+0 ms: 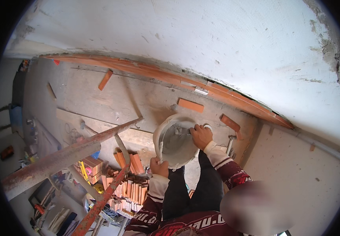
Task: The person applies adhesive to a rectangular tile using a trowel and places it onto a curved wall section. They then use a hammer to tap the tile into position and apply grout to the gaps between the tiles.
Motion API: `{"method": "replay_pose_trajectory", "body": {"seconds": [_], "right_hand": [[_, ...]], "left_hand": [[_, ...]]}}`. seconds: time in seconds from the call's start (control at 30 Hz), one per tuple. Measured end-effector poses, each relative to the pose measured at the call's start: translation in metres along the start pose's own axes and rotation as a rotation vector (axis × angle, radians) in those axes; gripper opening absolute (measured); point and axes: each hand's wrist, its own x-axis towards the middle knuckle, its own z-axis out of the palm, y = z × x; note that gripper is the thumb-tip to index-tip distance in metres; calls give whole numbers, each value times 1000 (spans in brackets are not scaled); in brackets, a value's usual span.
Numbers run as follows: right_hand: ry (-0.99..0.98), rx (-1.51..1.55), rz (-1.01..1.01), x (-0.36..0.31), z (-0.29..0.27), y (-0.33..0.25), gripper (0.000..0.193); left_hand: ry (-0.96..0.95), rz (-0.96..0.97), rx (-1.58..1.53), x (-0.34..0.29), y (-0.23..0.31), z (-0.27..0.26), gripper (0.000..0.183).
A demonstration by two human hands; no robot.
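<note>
Left hand is gripping the near rim of the white bucket on the platform while the right hand is closed around a trowel handle inside, grey mortar looking half mixed, most tiles sitting unlaid.

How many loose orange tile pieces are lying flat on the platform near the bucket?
3: one tile piece far left by the wall, one just above the bucket, one right of it. More may be hidden.
</note>
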Motion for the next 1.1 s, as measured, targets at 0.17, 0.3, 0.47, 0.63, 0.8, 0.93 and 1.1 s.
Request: {"method": "replay_pose_trajectory", "body": {"seconds": [0.17,0.3,0.47,0.63,0.8,0.93,1.1], "right_hand": [[35,-85,-10,8,14,-8,19],[-10,63,-30,0,28,-4,24],[44,155,-76,-10,39,-14,25],[58,202,-142,-21,44,-21,34],[120,318,-201,-24,47,-15,36],[57,319,-184,-27,38,-17,35],[63,334,-164,-27,28,-6,36]], "left_hand": [[-66,28,-66,-13,28,17,24],[-120,-15,35,-21,55,17,24],[-147,29,33,-19,46,16,23],[-158,86,146,-19,58,14,23],[-161,46,13,-21,58,13,21],[-163,2,-5,-16,50,8,19],[-139,-3,-16,-14,57,15,18]]}}
